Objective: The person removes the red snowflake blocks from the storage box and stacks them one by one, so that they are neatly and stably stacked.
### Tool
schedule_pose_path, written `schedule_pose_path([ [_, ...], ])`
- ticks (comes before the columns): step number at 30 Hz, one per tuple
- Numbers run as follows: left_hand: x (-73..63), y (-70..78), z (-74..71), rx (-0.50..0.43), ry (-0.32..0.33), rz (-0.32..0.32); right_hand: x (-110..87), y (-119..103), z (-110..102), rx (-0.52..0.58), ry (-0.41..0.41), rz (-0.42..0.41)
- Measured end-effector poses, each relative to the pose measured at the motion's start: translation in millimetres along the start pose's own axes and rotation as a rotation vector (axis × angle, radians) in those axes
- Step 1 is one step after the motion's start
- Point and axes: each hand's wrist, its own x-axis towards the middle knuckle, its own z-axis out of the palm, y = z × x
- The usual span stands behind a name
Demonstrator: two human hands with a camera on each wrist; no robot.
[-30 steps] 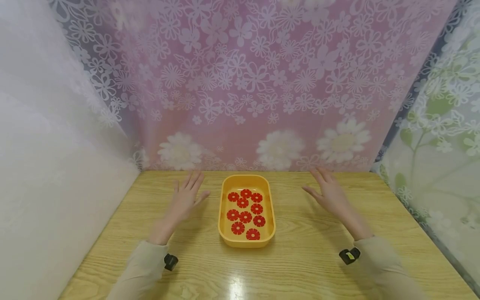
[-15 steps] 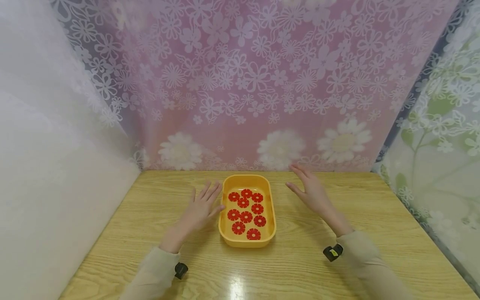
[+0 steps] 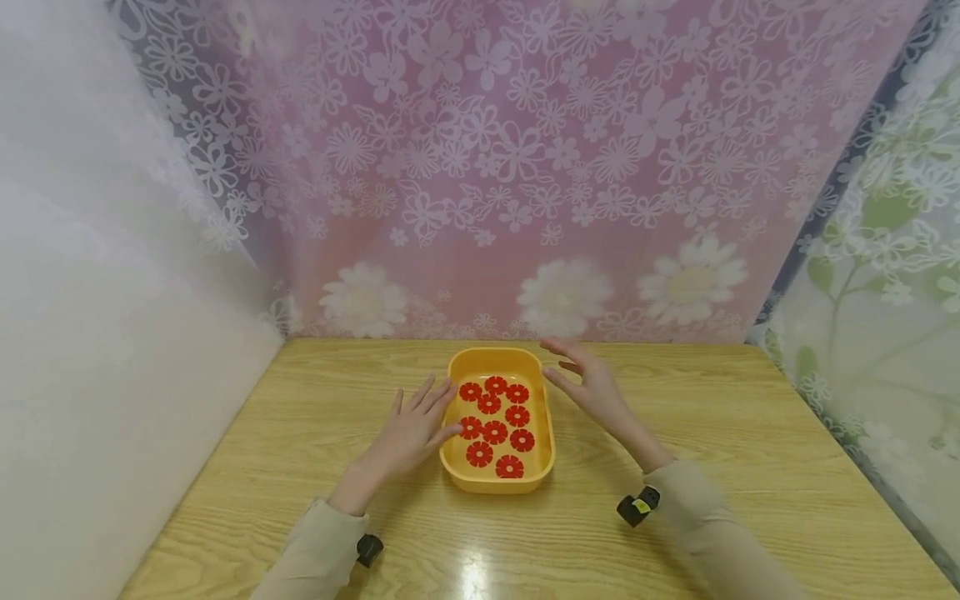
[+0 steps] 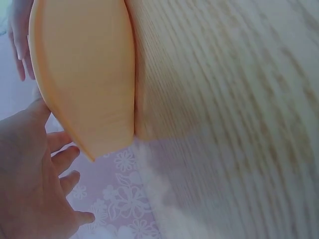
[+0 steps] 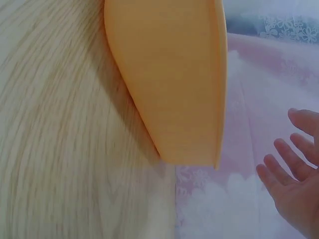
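Note:
A yellow rectangular tub (image 3: 498,485) with rounded corners stands on the wooden table. On its floor lie several red notched discs (image 3: 494,432), each with a small hole in the middle. My left hand (image 3: 411,433) is at the tub's left rim, fingers straight and spread, thumb reaching over the edge. In the left wrist view the same hand (image 4: 30,174) has its fingertips right at the rim of the tub (image 4: 89,74). My right hand (image 3: 596,392) hovers by the far right corner with fingers extended. The right wrist view shows that hand (image 5: 294,174) apart from the tub wall (image 5: 169,84).
The wood-grain table (image 3: 675,533) reaches back to a pink floral curtain (image 3: 465,167). A plain white wall covering (image 3: 127,333) borders the left side, and a green-and-white floral sheet (image 3: 885,333) the right. Black wrist cameras (image 3: 638,507) sit at both sleeves.
Both hands have moved inward toward the tub. The left thumb now overlaps its left rim, and the right hand has come close to the far right corner. The tub and discs have stayed put.

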Motion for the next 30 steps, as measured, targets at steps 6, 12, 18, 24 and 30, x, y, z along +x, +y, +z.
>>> schedule_pose_path([
  [6, -0.9, 1.3, -1.2, 0.013, -0.003, 0.008, 7.6, -4.6, 15.1, 0.187, -0.072, 0.038],
  [12, -0.8, 1.4, -1.7, 0.023, -0.006, -0.002, 12.9, -4.7, 28.5, 0.171, -0.186, 0.083],
  [18, -1.4, 0.8, -0.6, 0.04, -0.01, 0.002, 16.2, -9.9, 38.6, 0.066, -0.314, 0.07],
  [24, -2.0, -0.9, 1.8, 0.092, -0.008, 0.002, 19.7, -16.7, 48.8, -0.048, -0.406, 0.001],
  [30, -3.4, -1.9, 3.9, 0.11, -0.008, -0.003, 20.8, -16.8, 61.6, -0.187, -0.487, -0.023],
])
